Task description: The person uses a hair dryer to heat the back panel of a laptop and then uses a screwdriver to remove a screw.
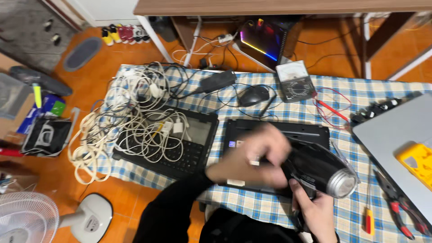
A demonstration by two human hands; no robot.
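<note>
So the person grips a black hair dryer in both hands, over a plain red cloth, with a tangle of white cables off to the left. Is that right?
Not quite: the cloth is blue-and-white checked, not plain red, as the head view shows. The rest holds: left hand and right hand grip the black hair dryer, with the white cables lying to the left.

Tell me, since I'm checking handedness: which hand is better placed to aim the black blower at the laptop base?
Probably the right hand: it grips the black blower from below, while the blurred left hand lies across its rear, over the laptop base.
</note>
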